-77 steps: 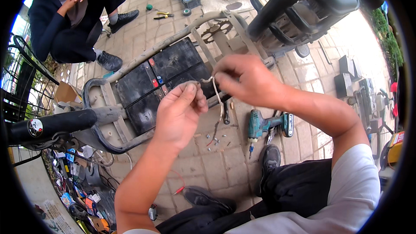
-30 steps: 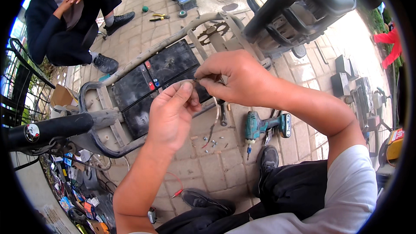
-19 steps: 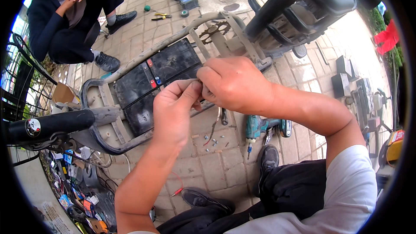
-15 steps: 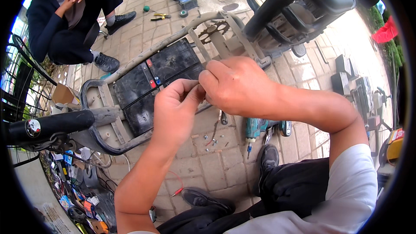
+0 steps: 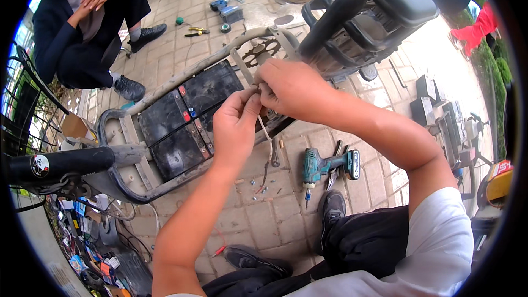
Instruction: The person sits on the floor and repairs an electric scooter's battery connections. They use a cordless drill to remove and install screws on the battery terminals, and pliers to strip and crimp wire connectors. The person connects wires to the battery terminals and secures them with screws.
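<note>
Both my hands meet in front of me over the near edge of a scooter frame with black batteries in it. My left hand is closed in a pinch, thumb against forefinger. My right hand is closed too, its fingertips touching the left ones. A thin pale wire hangs down from between them. Its upper end is hidden in the fingers. Red and blue terminal pieces sit along the joints between the batteries.
A teal cordless drill lies on the paving by my shoe, with a wrench and several small screws nearby. Yellow-handled pliers and a blue drill lie beyond the frame. A person crouches at left.
The view has shifted slightly. My joined hands have moved a little right relative to the batteries. The hanging wire and the whole teal drill now show.
</note>
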Available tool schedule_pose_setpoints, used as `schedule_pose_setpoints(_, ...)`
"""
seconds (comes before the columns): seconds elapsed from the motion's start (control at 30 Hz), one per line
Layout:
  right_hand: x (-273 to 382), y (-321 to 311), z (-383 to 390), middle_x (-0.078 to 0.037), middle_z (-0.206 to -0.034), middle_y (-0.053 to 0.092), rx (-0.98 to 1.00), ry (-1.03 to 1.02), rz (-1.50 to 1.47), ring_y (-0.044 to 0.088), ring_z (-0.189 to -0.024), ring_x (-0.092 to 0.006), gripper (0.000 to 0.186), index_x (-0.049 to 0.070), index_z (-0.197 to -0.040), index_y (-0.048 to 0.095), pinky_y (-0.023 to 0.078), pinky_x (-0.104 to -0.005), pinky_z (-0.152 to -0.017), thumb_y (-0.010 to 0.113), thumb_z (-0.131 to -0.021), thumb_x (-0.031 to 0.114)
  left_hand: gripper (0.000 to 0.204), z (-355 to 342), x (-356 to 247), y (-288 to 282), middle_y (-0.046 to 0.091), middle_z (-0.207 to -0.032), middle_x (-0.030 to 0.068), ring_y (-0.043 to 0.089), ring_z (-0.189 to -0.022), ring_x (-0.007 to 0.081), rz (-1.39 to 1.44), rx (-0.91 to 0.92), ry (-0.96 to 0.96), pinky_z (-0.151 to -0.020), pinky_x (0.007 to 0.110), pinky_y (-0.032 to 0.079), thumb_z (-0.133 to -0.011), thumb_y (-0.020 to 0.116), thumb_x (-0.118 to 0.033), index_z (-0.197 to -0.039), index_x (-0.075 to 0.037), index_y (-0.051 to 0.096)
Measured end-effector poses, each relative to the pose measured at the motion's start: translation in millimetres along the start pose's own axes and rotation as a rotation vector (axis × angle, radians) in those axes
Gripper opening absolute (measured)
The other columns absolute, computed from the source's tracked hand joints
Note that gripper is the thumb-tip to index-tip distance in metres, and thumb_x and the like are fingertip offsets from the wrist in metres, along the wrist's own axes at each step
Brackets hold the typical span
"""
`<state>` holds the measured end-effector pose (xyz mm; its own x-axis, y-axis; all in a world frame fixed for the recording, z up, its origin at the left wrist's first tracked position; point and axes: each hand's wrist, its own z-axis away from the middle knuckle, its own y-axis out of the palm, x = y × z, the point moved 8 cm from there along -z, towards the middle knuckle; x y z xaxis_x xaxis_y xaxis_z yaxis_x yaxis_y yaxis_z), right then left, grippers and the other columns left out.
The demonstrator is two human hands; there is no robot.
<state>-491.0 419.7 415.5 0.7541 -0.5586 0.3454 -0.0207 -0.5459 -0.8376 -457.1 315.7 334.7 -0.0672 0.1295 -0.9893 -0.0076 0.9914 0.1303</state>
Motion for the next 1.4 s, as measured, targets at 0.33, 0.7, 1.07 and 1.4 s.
schedule_pose_setpoints(0.33, -15.3, 7.2, -0.2, -0.015, -0.082, 0.066, 0.235, 0.116, -0.461, 0.062, -0.074, -0.0252, 0.015, -0.001, -0.095, 0.064, 0.049, -0.036, -0.067, 0.058, -0.088, 0.011, 0.019, 7.8, 0.5, -0.6, 0.062, -0.082, 0.0018, 0.054, -0.076, 0.0075, 0.046, 0.001, 0.036, -0.072, 0.023, 0.044, -0.098, 0.054, -0.015, -0.103, 0.002, 0.062)
schedule_pose_setpoints(0.7, -10.3, -5.4, -2.4, -0.018, -0.074, 0.065, 0.107, 0.063, -0.325, 0.064, -0.069, -0.0344, 0.018, -0.002, -0.084, 0.064, 0.049, -0.0388, -0.064, 0.062, -0.08, 0.015, 0.021, 2.6, -3.5, -1.6, 0.066, -0.093, 0.0033, 0.061, -0.086, 0.0103, -0.006, 0.0, 0.06, -0.081, 0.025, 0.047, -0.098, 0.056, -0.015, -0.109, 0.001, 0.063)
schedule_pose_setpoints(1.07, -95.1, 50.5, 203.0, -0.021, -0.084, 0.067, 1.074, 0.373, 0.129, 0.064, -0.08, -0.0401, 0.031, 0.001, -0.083, 0.068, 0.051, -0.047, -0.075, 0.063, -0.083, 0.032, 0.023, 6.7, -13.5, -42.9, 0.059, -0.082, 0.0039, 0.057, -0.075, 0.0101, -0.124, -0.275, 0.057, -0.067, 0.028, 0.054, -0.098, 0.056, -0.02, -0.097, 0.002, 0.063)
schedule_pose_setpoints(1.4, -157.2, 151.5, 335.1, -0.006, -0.109, 0.064, 1.104, 0.366, 0.271, 0.058, -0.111, -0.0247, 0.056, 0.013, -0.121, 0.057, 0.04, -0.0485, -0.095, 0.075, -0.075, 0.04, 0.036, 9.7, 6.5, -33.2, 0.063, -0.082, 0.0116, 0.061, -0.089, 0.0238, 0.606, 0.006, -0.311, -0.085, 0.037, 0.052, -0.098, 0.051, -0.028, -0.082, 0.001, 0.064)
